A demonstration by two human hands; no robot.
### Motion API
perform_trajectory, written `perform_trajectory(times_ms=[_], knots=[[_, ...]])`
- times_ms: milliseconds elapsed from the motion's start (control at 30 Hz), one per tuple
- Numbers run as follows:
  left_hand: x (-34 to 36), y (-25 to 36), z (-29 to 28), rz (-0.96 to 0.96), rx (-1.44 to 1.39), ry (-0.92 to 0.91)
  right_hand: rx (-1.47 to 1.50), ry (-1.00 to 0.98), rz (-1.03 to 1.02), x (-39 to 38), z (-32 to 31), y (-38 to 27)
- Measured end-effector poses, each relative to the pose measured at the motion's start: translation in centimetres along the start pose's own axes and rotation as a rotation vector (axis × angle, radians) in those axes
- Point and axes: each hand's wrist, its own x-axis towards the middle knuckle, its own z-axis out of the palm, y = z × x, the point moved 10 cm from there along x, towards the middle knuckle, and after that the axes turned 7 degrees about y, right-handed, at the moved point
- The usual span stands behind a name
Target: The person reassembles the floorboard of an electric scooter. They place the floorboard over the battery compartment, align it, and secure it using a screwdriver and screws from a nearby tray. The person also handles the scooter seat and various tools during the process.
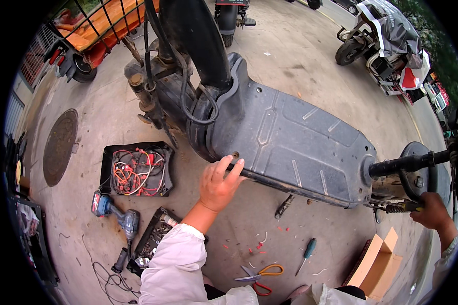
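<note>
Fingers of the left hand [218, 184] are spreading over the lower edge of the scooter underside [290, 142], palm pressing against the grey plastic panel rather than pinching anything. The right hand [432, 212] is closing around a part by the rear wheel [414, 175]; whether it is gripping tightly I cannot tell, as its fingers are turning away from the camera. The scooter is lying tipped on its side across the concrete, belly panel facing up, front fork [145, 94] pointing away.

Below the left hand, a cordless drill [114, 216] is lying beside an open black tray of red and white wires [136, 170], and a second tray of small parts [155, 236] is sitting near the white sleeve. Orange-handled scissors [262, 272], a green-handled screwdriver [306, 254], wire offcuts and a cardboard box [376, 264] are scattered near the knees.

Judging from this, the tipped scooter could be slipping or rolling if either hand is letting go, since only its side is resting on the ground. Scissors and offcuts underfoot could be tripping or cutting anyone shifting position.
</note>
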Motion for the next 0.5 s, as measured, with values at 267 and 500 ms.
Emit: perform_trajectory(times_ms=[267,500], knots=[[-0.8,-0.1,0.0,0.047,0.053,0.008,-0.419,0.195,-0.466,-2.0,0.0,-3.8],[-1.2,-0.7,-0.1,0.030,0.006,0.015,-0.426,0.074,-0.339,-1.8,0.5,-3.3]])
